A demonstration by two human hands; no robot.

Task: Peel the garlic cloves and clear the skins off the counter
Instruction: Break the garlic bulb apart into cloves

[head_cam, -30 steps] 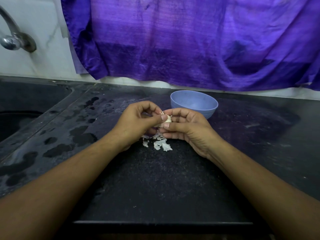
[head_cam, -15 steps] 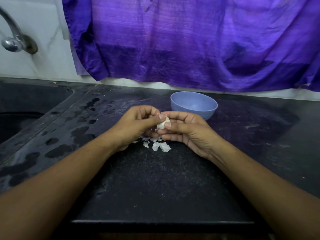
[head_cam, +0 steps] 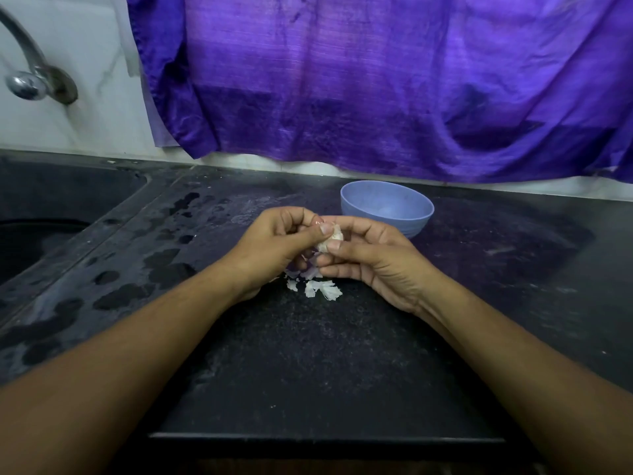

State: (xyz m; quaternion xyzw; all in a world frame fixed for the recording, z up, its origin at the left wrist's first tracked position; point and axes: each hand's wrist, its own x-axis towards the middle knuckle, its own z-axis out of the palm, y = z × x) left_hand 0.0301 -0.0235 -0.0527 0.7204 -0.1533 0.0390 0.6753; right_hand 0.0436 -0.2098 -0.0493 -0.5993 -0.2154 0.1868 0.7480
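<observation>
Both hands are meeting over the middle of the worktop (head_cam: 308, 354), and the garlic clove (head_cam: 334, 236) is sitting right between them, raised off the surface. The left hand (head_cam: 274, 245) is curling in, its thumb pressing on the clove's top. The right hand (head_cam: 373, 262) is pinching the clove from the three o'clock side, thumb and fingers wrapped round it. White skins (head_cam: 322, 289) are lying in a small heap at six o'clock of the clove. A blue bowl (head_cam: 416, 222) is standing at one o'clock, just behind the right hand.
</observation>
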